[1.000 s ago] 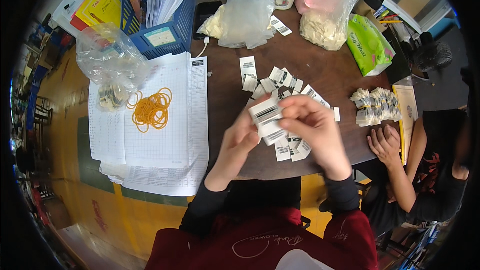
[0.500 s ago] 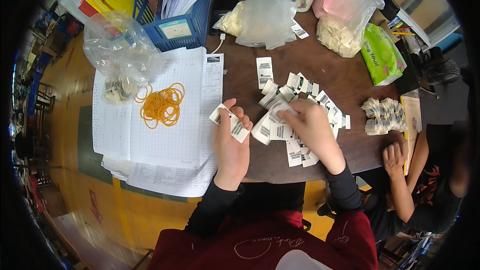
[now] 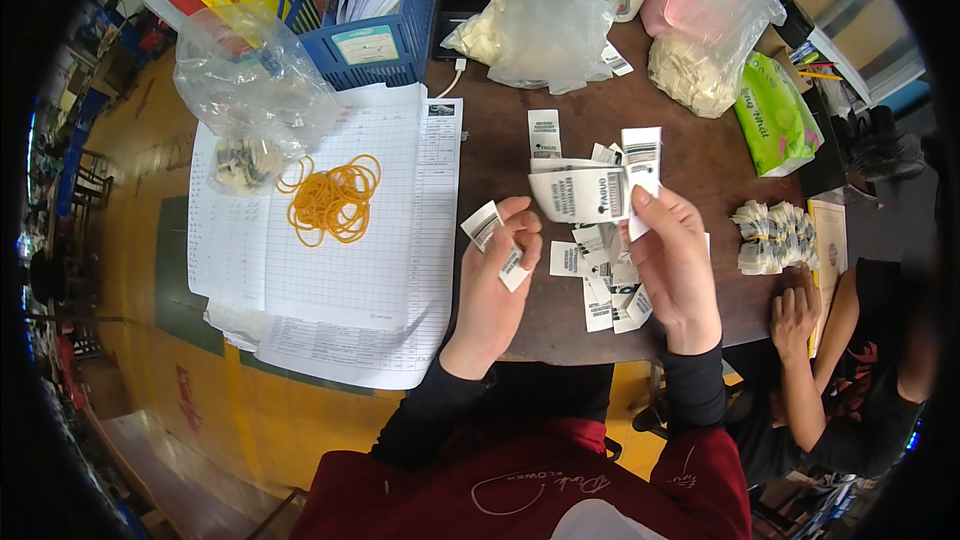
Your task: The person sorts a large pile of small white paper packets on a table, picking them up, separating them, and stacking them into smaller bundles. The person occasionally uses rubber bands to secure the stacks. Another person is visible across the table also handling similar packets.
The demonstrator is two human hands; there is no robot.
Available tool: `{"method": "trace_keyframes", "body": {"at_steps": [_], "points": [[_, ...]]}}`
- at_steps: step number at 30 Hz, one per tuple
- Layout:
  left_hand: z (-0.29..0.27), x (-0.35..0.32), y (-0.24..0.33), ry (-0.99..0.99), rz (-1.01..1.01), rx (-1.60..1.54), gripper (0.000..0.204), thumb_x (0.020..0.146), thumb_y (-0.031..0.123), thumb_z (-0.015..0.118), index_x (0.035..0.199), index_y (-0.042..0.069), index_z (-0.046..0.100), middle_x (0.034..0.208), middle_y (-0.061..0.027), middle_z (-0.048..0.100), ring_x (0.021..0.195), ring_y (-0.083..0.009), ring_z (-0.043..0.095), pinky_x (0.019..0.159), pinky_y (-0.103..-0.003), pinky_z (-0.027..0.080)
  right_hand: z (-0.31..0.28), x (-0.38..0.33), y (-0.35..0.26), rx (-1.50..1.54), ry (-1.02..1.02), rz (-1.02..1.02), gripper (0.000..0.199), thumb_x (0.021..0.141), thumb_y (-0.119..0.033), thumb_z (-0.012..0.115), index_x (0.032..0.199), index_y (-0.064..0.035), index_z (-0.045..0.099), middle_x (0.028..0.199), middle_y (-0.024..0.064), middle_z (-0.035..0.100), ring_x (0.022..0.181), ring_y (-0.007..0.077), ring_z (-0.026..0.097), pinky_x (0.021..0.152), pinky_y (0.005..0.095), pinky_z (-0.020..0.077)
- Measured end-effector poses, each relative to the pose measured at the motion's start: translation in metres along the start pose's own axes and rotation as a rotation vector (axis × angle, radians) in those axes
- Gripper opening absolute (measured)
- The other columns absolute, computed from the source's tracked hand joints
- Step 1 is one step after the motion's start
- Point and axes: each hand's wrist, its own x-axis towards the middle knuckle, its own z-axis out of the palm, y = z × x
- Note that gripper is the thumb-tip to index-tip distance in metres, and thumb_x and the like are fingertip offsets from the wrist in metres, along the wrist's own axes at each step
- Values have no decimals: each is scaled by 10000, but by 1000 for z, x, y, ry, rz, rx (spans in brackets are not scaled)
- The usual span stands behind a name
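My left hand (image 3: 497, 285) is closed round a small white printed label (image 3: 484, 224), which pokes out on both sides of the fingers. Raised over the table, my right hand (image 3: 672, 255) pinches several white labels (image 3: 580, 194) between thumb and fingers; one stands upright and others spread out to the left. Beneath that hand lies a loose pile of the same labels (image 3: 598, 305), partly hidden by it. A single label (image 3: 544, 132) rests flat beyond the pile.
Orange rubber bands (image 3: 335, 202) lie on an open ledger (image 3: 408, 290) at left. Plastic bags (image 3: 555, 35) stand behind, near a blue basket (image 3: 385, 50). Bundled labels (image 3: 775, 237) and a green tissue pack (image 3: 778, 120) sit at right. Another person's hand (image 3: 795, 315) rests at the table edge.
My right hand has lifted from the pile with several labels, turning them up and fanning them leftward. My left hand has shifted right, still holding its label. The view has moved slightly.
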Motion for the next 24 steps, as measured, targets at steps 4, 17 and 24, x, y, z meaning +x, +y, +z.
{"method": "trace_keyframes", "body": {"at_steps": [4, 17, 24], "points": [[8, -6, -4, -68, 70, 77, 593, 985, 448, 537, 1414, 65, 392, 1347, -63, 498, 1178, -179, 503, 971, -341, 427, 10, -8, 28, -102, -52, 142, 210, 956, -172, 633, 1020, 9, 718, 891, 31, 712, 775, 48, 582, 769, 230, 448], [-4, 1, 4, -14, 81, -247, 342, 1033, 279, 502, 1337, 143, 430, 995, -1, 504, 978, -162, 510, 936, -351, 454, 9, -22, 45, -681, -296, -136, 144, 870, -24, 680, 1001, 25, 715, 1257, 98, 598, 1093, 167, 585, 883, 293, 472], [9, 0, 9, 154, 184, -184, 376, 1039, 277, 486, 1373, 115, 429, 956, 34, 475, 894, -101, 466, 889, -295, 439, 10, -23, 47, -1034, -400, -217, 153, 835, -11, 704, 984, 22, 714, 1126, 105, 657, 960, 189, 619, 807, 309, 488]]}}
